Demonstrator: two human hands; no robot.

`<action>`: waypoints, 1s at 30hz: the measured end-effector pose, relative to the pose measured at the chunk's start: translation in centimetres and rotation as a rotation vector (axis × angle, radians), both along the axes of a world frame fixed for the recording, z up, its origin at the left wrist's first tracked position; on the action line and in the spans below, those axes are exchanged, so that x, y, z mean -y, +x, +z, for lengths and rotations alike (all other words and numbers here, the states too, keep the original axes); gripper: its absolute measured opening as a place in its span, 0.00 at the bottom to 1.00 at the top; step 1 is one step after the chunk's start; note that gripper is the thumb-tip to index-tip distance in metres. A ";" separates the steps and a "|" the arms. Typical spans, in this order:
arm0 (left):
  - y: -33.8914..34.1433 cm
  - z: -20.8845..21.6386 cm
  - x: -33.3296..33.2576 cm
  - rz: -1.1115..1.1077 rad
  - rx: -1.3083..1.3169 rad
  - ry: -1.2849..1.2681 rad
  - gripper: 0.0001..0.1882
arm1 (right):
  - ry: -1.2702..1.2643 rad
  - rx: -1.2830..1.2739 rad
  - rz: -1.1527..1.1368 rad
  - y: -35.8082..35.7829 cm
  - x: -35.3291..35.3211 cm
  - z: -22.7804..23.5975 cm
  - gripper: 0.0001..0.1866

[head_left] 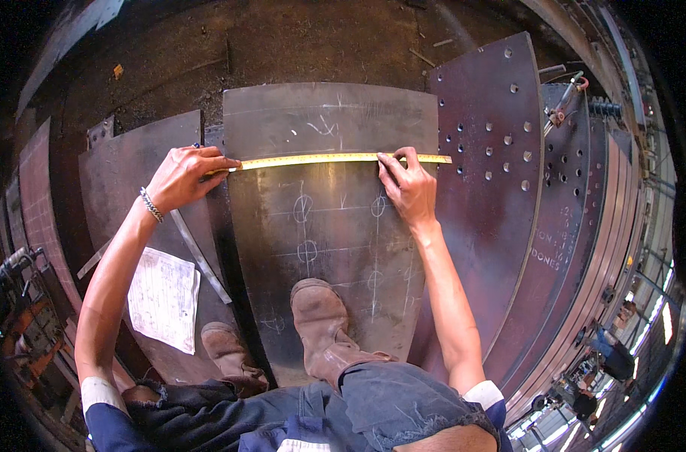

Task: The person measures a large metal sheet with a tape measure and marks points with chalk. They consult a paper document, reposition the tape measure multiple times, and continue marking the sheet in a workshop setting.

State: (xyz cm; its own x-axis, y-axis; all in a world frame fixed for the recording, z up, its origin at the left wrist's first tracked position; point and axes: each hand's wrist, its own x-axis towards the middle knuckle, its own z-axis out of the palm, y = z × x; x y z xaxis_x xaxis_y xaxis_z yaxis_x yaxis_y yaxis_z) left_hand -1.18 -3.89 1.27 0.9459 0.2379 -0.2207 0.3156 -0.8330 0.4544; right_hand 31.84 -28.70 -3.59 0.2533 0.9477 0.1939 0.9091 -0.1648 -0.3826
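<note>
A yellow tape measure (313,159) stretches left to right across a dark steel plate (335,241). The plate carries chalk lines, circles and crosses. My left hand (186,179) grips the tape at its left end, just past the plate's left edge; a small blue thing shows at its fingers, too small to name. My right hand (408,184) pinches the tape close to its free end, which juts over the plate's right edge. One of my boots (320,305) rests on the marked plate, the other boot (230,350) on the plate to its left.
A handwritten paper sheet (162,301) and a thin metal strip (200,256) lie on the left plate (139,162). To the right, a reddish steel plate (479,218) has several drilled holes. A cutting torch (560,113) with a hose sits at the far right.
</note>
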 end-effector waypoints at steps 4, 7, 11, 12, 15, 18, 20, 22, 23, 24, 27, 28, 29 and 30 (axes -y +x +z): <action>0.0 -0.2 0.1 0.016 0.011 -0.013 0.21 | 0.007 0.007 -0.001 0.1 -0.5 0.1 0.10; 0.6 0.4 -0.3 0.008 -0.044 0.039 0.19 | 0.029 0.009 0.001 0.4 -1.1 -0.1 0.10; 0.3 -0.2 -0.5 -0.006 -0.011 0.054 0.20 | 0.022 0.006 0.000 0.3 -1.1 -0.2 0.10; 0.2 -0.3 -0.5 -0.009 0.002 0.051 0.20 | 0.024 0.004 0.000 0.3 -1.1 -0.2 0.10; 0.2 -0.4 -0.5 -0.004 0.009 0.046 0.21 | 0.029 0.002 0.001 0.3 -1.1 -0.2 0.10; 0.3 -0.4 -0.5 0.000 0.013 0.041 0.21 | 0.026 0.006 0.003 0.4 -1.0 -0.4 0.10; 0.3 -0.3 -0.5 0.005 0.001 0.026 0.21 | 0.016 0.007 0.001 0.4 -1.0 -0.3 0.11; 0.4 -0.3 -0.5 0.014 -0.030 0.000 0.21 | 0.013 0.009 -0.002 0.5 -1.0 -0.3 0.11; 0.4 -0.3 -0.5 0.018 -0.027 -0.002 0.21 | 0.012 0.008 -0.002 0.5 -1.0 -0.3 0.11; 0.3 -0.3 -0.5 0.021 -0.024 -0.003 0.21 | 0.012 0.004 -0.003 0.4 -1.0 -0.3 0.11; 0.6 -0.1 -0.4 0.014 -0.018 0.014 0.20 | 0.011 0.000 -0.006 0.4 -1.0 -0.5 0.11; 0.7 0.0 -0.4 0.008 -0.017 0.023 0.20 | 0.012 0.002 -0.008 0.5 -0.9 -0.5 0.10; 0.6 0.0 -0.4 0.008 -0.012 0.022 0.20 | 0.013 0.005 -0.009 0.5 -0.9 -0.5 0.10; 0.6 -0.1 -0.4 0.007 -0.008 0.021 0.19 | 0.012 0.006 -0.007 0.5 -0.9 -0.6 0.10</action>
State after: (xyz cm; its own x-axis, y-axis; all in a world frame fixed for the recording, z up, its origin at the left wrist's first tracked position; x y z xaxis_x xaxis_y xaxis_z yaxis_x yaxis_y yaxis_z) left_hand -0.58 -3.45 1.18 0.9424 0.2496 -0.2227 0.3251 -0.8400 0.4344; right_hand 32.31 -27.77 -4.14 0.2588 0.9435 0.2070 0.9101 -0.1664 -0.3795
